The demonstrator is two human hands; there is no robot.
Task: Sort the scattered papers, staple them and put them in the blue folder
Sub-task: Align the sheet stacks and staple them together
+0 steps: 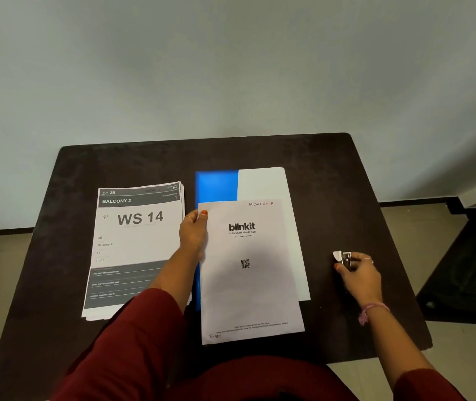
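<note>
Gripping the blinkit sheet at its upper-left edge, her left hand pins it over the blue folder. Right hand clutches the stapler beside it. WS 14 stack lies left.

On a dark rectangular wooden table, a stack of printed white paper sheets headed "WS 14" lies at nine o'clock. At the centre, a blue flat plastic folder lies under a plain white paper sheet, which covers its three o'clock side. A printed white "blinkit" paper sheet lies on both, reaching toward six o'clock. The left hand holds that sheet's nine o'clock edge, between stack and folder. At three o'clock, apart from the papers, the right hand grips a small metal stapler.
</note>
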